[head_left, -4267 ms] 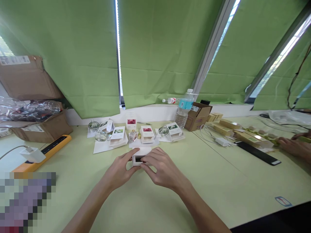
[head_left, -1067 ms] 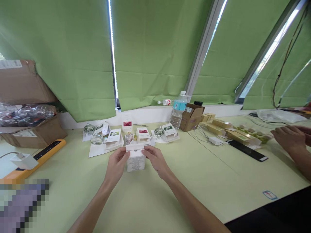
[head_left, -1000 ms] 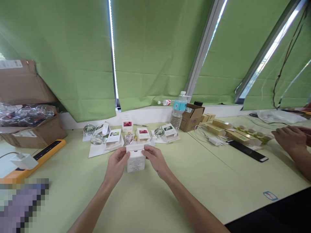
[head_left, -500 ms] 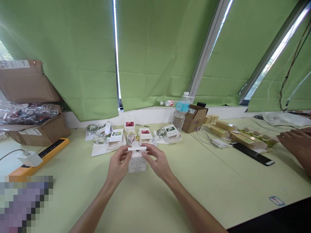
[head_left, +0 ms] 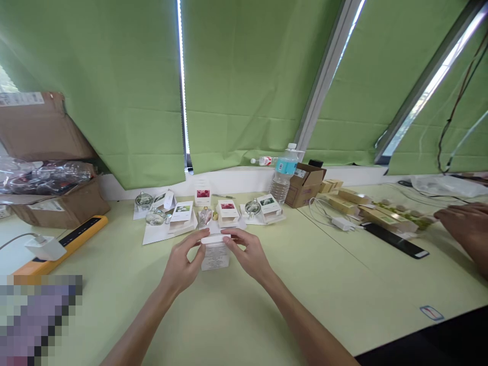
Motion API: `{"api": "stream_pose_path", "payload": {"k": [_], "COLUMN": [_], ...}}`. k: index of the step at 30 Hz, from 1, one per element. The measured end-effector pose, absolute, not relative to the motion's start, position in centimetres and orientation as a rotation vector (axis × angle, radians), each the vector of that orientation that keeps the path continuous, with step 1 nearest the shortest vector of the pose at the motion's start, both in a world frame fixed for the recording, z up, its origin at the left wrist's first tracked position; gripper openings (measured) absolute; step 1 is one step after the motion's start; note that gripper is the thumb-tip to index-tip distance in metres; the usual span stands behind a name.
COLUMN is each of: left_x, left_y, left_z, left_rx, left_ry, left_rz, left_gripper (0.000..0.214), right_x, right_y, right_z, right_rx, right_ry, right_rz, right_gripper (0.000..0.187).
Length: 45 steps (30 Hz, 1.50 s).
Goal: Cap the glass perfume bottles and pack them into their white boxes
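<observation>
A small white carton [head_left: 215, 256] with fine print on its near side stands upright on the pale green table. Its top flap lies almost flat over the opening. My left hand [head_left: 185, 258] grips the carton's upper left edge between thumb and fingers. On the opposite edge, my right hand [head_left: 247, 252] pinches the top right corner in the same way. Just behind the carton are a faceted perfume bottle [head_left: 205, 217] with a gold cap and a white box with a red picture [head_left: 227, 212].
Round glass bottles [head_left: 155, 217] and white boxes [head_left: 182, 214] line the back. A water bottle [head_left: 282, 178] stands beside a cardboard box [head_left: 305, 187]. An orange power strip [head_left: 82, 239] lies left; a black phone [head_left: 394, 240] and another person's hand [head_left: 465, 229] are right.
The carton's top flap has come down from a raised position to lie nearly flat. Both my hands stay at the carton's top, with the fingers slightly shifted.
</observation>
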State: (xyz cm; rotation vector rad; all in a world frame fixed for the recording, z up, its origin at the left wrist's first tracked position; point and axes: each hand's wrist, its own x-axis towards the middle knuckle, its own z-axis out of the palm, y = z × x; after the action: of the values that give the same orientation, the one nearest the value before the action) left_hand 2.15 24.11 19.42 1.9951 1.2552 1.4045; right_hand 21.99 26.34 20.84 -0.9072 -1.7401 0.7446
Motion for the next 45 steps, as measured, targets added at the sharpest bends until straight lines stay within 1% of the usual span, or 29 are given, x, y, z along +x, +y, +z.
{"api": "stream_pose_path", "payload": {"k": [7,23,37,45], "left_x": [2.19,2.26,2.19,2.42], "left_y": [24.26,24.48,24.54,24.48], "left_z": [19.27,19.03,19.04,19.68], "left_rx": [1.938,1.919,1.926,1.771], "left_ry": [1.329,1.261,1.261,1.233], "left_rz": [1.432,1.459,1.447,1.440], "left_gripper": [0.025,0.021,0.020,0.021], "right_x": [21.97,22.04,22.00,21.86], "right_y": [26.30,26.35,26.35,26.33], "right_z": [20.76,20.80,20.73,20.87], "right_rx": [-0.878,-0.900,-0.910,-0.936], "right_ry": [-1.747,-1.770,-1.755,-1.728], "right_rz": [0.728,0.657,0.669,0.730], "right_gripper": [0.023,0.021,0.023,0.026]}}
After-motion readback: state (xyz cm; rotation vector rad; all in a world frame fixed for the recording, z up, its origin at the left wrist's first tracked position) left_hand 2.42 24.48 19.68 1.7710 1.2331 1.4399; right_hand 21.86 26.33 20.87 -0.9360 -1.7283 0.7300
